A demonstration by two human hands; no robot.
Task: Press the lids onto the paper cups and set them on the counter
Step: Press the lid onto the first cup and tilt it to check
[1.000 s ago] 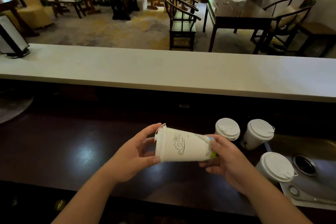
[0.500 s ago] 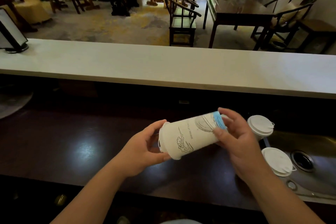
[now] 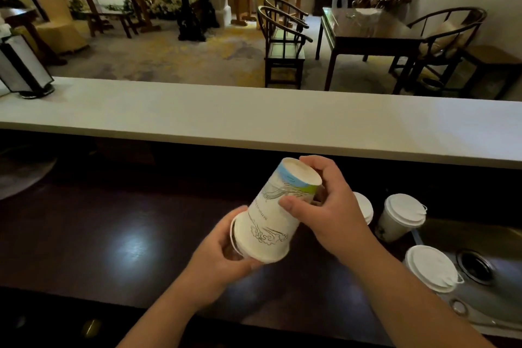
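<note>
Two hands held one white paper cup with a printed cloud drawing and a blue-green band (image 3: pixel 275 212) above the dark wooden worktop (image 3: pixel 113 234). The cup was nearly upside down: its long axis ran from the left hand (image 3: pixel 223 260), low and near the body, up and away to the right hand (image 3: pixel 324 206). The left hand curled round the wide mouth end, where a white plastic lid (image 3: pixel 234 237) showed at the rim; I cannot tell if it was fully seated. The right hand pinched the narrow base end, thumb on the near wall, fingers behind. To stand it up, the base must probably swing down, so the right hand leads. Three lidded white cups (image 3: pixel 399 217) stood just right of the right hand. The pale long counter (image 3: pixel 197 118) lay beyond both hands.
</note>
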